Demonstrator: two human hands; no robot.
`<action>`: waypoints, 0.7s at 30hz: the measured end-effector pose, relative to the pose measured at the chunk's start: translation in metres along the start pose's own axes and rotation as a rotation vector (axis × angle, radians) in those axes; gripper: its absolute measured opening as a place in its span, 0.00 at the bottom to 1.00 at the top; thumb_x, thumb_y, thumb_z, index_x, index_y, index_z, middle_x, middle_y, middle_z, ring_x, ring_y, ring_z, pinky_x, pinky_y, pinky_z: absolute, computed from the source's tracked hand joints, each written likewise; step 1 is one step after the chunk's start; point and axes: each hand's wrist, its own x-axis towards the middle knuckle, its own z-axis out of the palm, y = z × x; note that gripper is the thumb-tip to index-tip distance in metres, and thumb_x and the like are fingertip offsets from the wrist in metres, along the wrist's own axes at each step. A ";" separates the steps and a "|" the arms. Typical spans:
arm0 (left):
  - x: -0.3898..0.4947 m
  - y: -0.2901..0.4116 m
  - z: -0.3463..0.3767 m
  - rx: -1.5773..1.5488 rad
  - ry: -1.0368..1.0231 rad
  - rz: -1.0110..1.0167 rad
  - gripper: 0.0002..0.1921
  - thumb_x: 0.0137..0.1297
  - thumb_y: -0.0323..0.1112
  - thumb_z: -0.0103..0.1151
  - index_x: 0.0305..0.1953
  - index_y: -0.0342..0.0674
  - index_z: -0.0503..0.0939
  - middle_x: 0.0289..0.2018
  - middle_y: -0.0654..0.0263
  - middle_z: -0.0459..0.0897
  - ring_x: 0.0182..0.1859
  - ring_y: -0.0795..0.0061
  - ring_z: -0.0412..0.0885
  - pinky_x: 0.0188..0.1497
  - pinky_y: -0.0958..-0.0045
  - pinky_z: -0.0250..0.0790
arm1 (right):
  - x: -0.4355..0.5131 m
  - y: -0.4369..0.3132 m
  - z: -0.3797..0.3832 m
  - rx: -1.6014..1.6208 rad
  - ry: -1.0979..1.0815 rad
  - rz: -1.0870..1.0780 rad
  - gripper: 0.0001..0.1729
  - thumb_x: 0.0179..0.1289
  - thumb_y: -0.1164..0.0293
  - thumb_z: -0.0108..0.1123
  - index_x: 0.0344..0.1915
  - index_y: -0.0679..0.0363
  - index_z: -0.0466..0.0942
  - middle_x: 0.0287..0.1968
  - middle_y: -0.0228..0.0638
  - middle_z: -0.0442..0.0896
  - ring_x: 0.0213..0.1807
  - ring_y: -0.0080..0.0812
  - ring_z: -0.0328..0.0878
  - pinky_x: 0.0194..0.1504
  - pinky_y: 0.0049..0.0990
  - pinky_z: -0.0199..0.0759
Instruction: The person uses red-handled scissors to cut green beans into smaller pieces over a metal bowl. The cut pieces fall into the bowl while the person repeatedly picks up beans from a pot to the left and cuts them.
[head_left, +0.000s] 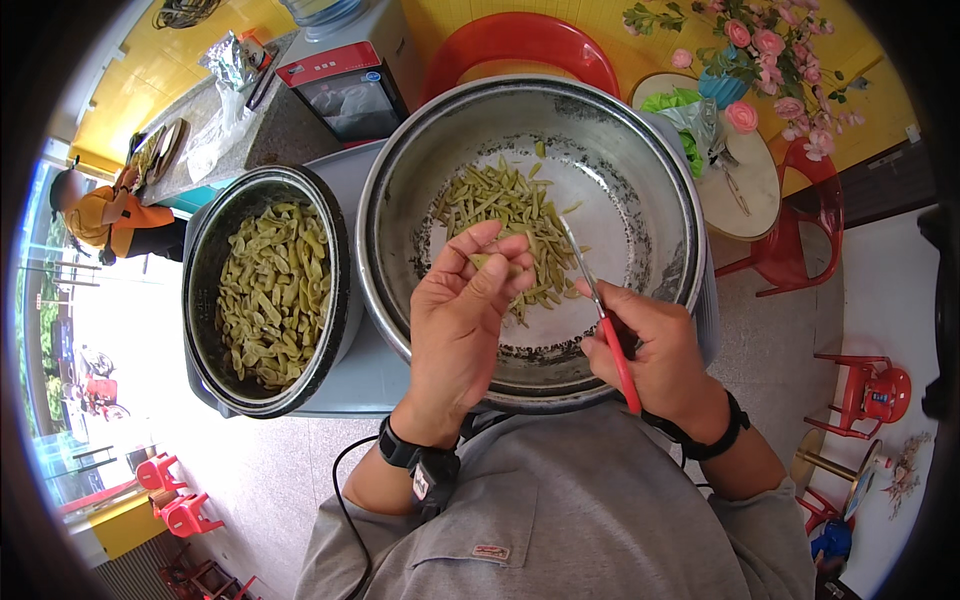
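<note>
Over a large round metal basin (652, 157), my left hand (465, 307) holds a green bean pod piece (480, 261) between thumb and fingers. To its right, my right hand (652, 337) grips red-handled scissors (616, 360), the metal blades pointing up and slightly left; the handles lie partly behind my fingers. Cut green strips (499, 195) lie heaped on the basin's bottom beneath my left hand. On the left stands a dark-rimmed pot (196, 300) with many whole-looking green pods (277, 300) inside.
Basin and pot stand on a grey-blue table (375, 382). A red chair (525, 41) and a water dispenser (349, 97) stand behind it. At right is a round side table (742, 187) with tongs and flowers. A person (105, 217) works at the far-left counter (262, 135).
</note>
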 end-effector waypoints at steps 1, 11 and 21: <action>0.000 0.002 0.002 0.005 0.028 -0.003 0.20 0.79 0.21 0.54 0.69 0.33 0.69 0.54 0.53 0.86 0.53 0.65 0.87 0.62 0.65 0.80 | 0.000 -0.001 -0.003 0.032 -0.035 0.030 0.31 0.59 0.78 0.72 0.63 0.71 0.79 0.35 0.40 0.81 0.30 0.29 0.80 0.35 0.29 0.76; -0.010 0.016 0.007 0.046 -0.105 0.087 0.18 0.82 0.24 0.53 0.67 0.31 0.69 0.57 0.44 0.85 0.55 0.55 0.90 0.54 0.64 0.88 | 0.002 -0.004 -0.010 0.066 -0.163 0.004 0.32 0.57 0.79 0.70 0.64 0.73 0.78 0.36 0.37 0.80 0.34 0.26 0.79 0.39 0.26 0.76; -0.017 0.009 0.009 0.066 -0.154 0.080 0.09 0.78 0.23 0.60 0.55 0.32 0.79 0.44 0.54 0.90 0.45 0.64 0.92 0.47 0.68 0.89 | 0.003 -0.008 -0.009 0.006 -0.175 -0.155 0.36 0.52 0.80 0.71 0.64 0.73 0.78 0.37 0.39 0.79 0.34 0.33 0.80 0.38 0.29 0.76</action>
